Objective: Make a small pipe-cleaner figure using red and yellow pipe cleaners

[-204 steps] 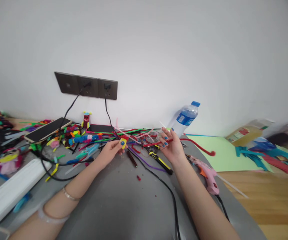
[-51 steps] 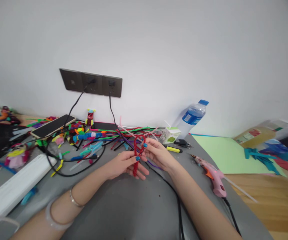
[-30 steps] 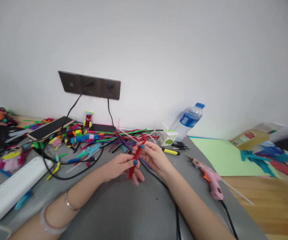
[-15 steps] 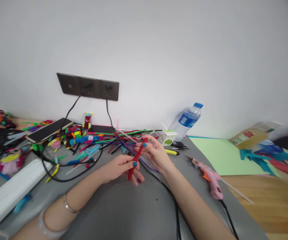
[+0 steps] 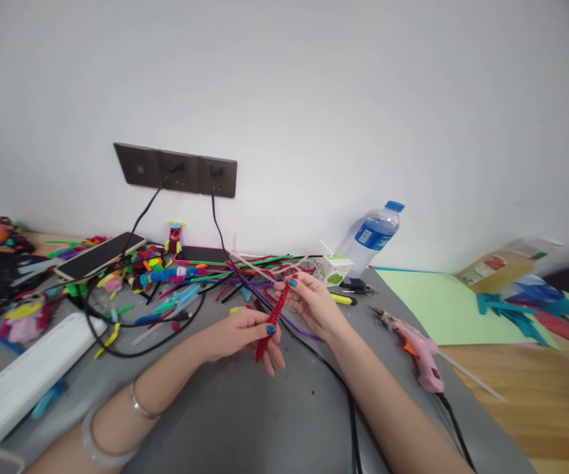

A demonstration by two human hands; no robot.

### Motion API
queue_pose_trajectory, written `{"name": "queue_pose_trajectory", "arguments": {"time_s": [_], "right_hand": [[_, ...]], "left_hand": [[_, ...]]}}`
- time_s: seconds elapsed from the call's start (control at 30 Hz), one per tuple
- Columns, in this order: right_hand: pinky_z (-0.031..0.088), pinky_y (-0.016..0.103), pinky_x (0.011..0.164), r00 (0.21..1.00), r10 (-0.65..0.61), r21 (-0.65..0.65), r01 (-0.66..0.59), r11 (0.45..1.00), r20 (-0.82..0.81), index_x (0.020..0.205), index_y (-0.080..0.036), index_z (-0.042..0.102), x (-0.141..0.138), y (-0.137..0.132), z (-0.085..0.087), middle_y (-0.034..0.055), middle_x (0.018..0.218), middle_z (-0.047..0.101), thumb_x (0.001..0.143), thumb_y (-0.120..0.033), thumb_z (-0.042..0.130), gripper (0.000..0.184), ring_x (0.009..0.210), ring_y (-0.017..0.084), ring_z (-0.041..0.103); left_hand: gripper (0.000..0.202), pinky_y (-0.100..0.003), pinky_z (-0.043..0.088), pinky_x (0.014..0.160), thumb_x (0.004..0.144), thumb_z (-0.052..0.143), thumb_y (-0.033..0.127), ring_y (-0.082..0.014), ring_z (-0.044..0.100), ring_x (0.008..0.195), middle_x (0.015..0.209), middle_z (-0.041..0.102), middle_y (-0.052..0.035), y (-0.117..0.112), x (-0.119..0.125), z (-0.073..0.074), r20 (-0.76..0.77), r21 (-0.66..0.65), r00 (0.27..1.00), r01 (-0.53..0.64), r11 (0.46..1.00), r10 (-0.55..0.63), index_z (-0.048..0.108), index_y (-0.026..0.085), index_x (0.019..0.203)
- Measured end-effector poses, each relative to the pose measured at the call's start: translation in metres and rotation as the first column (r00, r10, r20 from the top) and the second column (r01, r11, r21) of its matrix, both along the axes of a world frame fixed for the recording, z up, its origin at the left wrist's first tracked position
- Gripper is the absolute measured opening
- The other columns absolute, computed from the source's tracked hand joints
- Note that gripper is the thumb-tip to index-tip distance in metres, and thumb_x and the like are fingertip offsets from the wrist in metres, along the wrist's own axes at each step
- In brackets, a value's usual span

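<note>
At the centre of the frame, a slim red strip of fuzzy, pipe-cleaner-like material (image 5: pixel 278 309) slants from lower left to upper right, held between two bare hands above the grey tabletop (image 5: pixel 245 415). The left hand (image 5: pixel 242 332) grips its lower part, the blue-nailed thumb pressed on top and the other fingers spread beneath, with the red end sticking out below the thumb. The right hand (image 5: pixel 314 306) pinches the upper end between thumb and fingertips. A small yellow piece (image 5: pixel 233 310) shows at the left hand's knuckles, mostly hidden; whether it is held cannot be told. Just behind the hands lies a tangle of long coloured fuzzy stems (image 5: pixel 264 264), and a purple stem (image 5: pixel 298 328) curves under the right hand. Right of centre, a small white and green carton (image 5: pixel 334 270) stands near a clear plastic bottle with a blue cap and label (image 5: pixel 377 237), which is tilted toward the wall. At the right, a pink glue gun (image 5: pixel 423 352) lies near a pale green sheet (image 5: pixel 437 306). In the left part of the frame are a black-screened phone with a pale edge (image 5: pixel 100 257) and, below it, a long white bar-shaped block (image 5: pixel 32 375).
</note>
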State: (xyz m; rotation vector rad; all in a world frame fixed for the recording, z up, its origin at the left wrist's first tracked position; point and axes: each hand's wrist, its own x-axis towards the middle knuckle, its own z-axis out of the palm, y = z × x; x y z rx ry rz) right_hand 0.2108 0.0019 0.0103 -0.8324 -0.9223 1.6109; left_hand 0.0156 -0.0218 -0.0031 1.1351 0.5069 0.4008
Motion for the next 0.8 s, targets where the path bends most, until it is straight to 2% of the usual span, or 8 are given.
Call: {"name": "queue_pose_trajectory", "arguments": {"time_s": [0.2, 0.37, 0.47, 0.53, 0.63, 0.7, 0.8], "right_hand": [[0.059, 0.025, 0.059, 1.0, 0.015, 0.004, -0.015, 1.0, -0.001, 0.08, -0.019, 0.065, 0.0001, 0.0005, -0.0007, 0.0036, 0.076, 0.077, 0.065, -0.04, 0.087, 0.034, 0.068, 0.019, 0.075], [0.058, 0.026, 0.058, 1.0, -0.019, 0.027, 0.019, 0.999, 0.009, 0.071, -0.02, 0.057, 0.0021, 0.0016, -0.0003, 0.0017, 0.071, 0.076, 0.064, -0.039, 0.087, 0.036, 0.067, 0.02, 0.074], [0.058, 0.027, 0.06, 0.998, -0.059, 0.044, 0.059, 0.997, 0.015, 0.071, -0.021, 0.055, 0.0028, 0.0024, -0.0005, 0.0016, 0.07, 0.076, 0.063, -0.04, 0.088, 0.038, 0.068, 0.02, 0.074], [0.059, 0.029, 0.063, 0.995, -0.099, 0.057, 0.098, 0.994, 0.009, 0.072, -0.021, 0.056, 0.0027, 0.0029, -0.0009, 0.0016, 0.072, 0.076, 0.062, -0.041, 0.088, 0.039, 0.069, 0.021, 0.074], [0.06, 0.032, 0.067, 0.99, -0.141, 0.074, 0.141, 0.987, 0.005, 0.073, -0.022, 0.056, 0.002, 0.0035, -0.0019, 0.0021, 0.075, 0.077, 0.063, -0.041, 0.087, 0.038, 0.07, 0.021, 0.074], [0.06, 0.033, 0.068, 0.989, -0.147, 0.081, 0.147, 0.986, 0.001, 0.073, -0.022, 0.056, 0.0018, 0.0036, -0.0025, 0.0023, 0.076, 0.077, 0.064, -0.042, 0.086, 0.037, 0.071, 0.021, 0.074], [0.06, 0.033, 0.071, 0.994, -0.107, 0.094, 0.106, 0.99, 0.013, 0.076, -0.022, 0.058, 0.0017, 0.003, -0.0028, 0.0026, 0.08, 0.077, 0.067, -0.044, 0.084, 0.034, 0.074, 0.021, 0.074]], "left_hand": [[0.04, -0.024, 0.045, 0.053, 0.087, 0.059, 0.053, -0.0145, 0.063, 0.048, 0.067, 0.074, -0.0097, 0.0006, 0.0008, -0.0016, -0.003, 0.015, 1.0, 0.015, 1.0, -0.015, 0.058, 0.014, 0.078], [0.041, -0.026, 0.047, 0.056, 0.087, 0.058, 0.055, -0.0147, 0.064, 0.051, 0.071, 0.073, -0.0104, 0.0015, -0.0002, -0.0043, -0.008, 0.013, 1.0, 0.029, 0.999, -0.029, 0.056, 0.014, 0.081], [0.041, -0.026, 0.047, 0.059, 0.086, 0.058, 0.056, -0.0142, 0.063, 0.056, 0.075, 0.071, -0.0086, 0.0013, 0.0003, -0.0051, -0.032, 0.021, 0.999, 0.0, 1.0, 0.0, 0.054, 0.016, 0.085], [0.04, -0.027, 0.048, 0.059, 0.085, 0.06, 0.056, -0.0112, 0.056, 0.055, 0.069, 0.063, -0.002, 0.0013, 0.0012, -0.0049, -0.036, 0.021, 0.997, -0.062, 0.998, 0.062, 0.054, 0.016, 0.086], [0.037, -0.025, 0.046, 0.055, 0.083, 0.062, 0.052, -0.0077, 0.036, 0.05, 0.058, 0.039, 0.0076, 0.0015, 0.0023, -0.003, -0.052, 0.007, 0.984, -0.169, 0.986, 0.169, 0.054, 0.016, 0.084], [0.031, -0.023, 0.04, 0.052, 0.085, 0.06, 0.047, -0.0071, 0.029, 0.049, 0.057, 0.031, 0.009, 0.0015, 0.0026, -0.0007, -0.083, 0.002, 0.973, -0.218, 0.976, 0.217, 0.053, 0.016, 0.081], [0.026, -0.022, 0.034, 0.052, 0.086, 0.055, 0.041, -0.0067, 0.023, 0.049, 0.057, 0.029, 0.0087, 0.0014, 0.0031, 0.0026, -0.099, 0.002, 0.96, -0.263, 0.965, 0.262, 0.051, 0.016, 0.078]]}}
